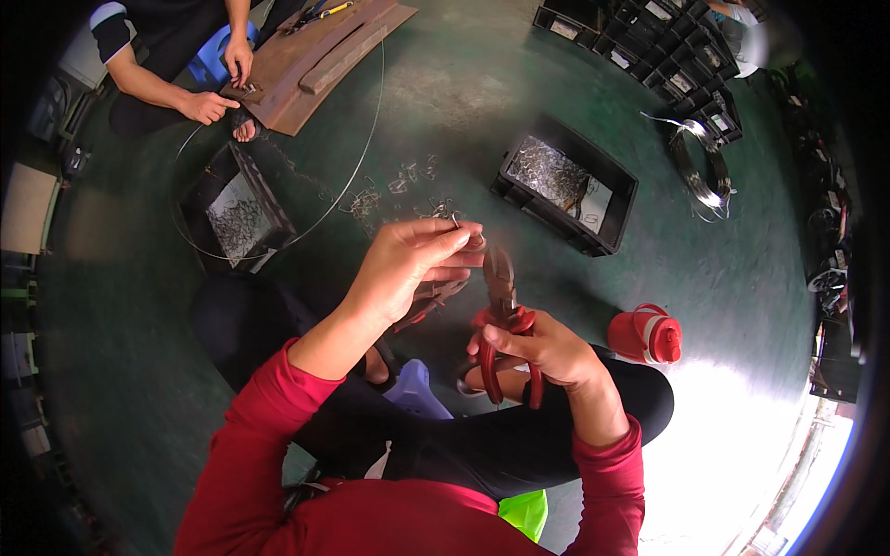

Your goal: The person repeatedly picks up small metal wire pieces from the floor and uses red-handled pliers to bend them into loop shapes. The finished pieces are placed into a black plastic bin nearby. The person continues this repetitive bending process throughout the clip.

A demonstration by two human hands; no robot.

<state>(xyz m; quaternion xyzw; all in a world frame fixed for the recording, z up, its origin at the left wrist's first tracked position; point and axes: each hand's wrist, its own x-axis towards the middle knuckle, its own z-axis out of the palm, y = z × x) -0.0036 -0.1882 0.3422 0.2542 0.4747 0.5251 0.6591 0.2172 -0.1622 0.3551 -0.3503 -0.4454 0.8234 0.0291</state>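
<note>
Red shirt [389, 519] foremost | left hand [408, 264] pinching wire piece [455, 220] | right hand [553, 352] wrapped round pliers [502, 292], head near wire, apparently for easy reach

The place is a workshop, as stacked black plastic crates [669, 51], a silvery wire coil [707, 196] and red-handled metal pliers [502, 295] show.
</note>
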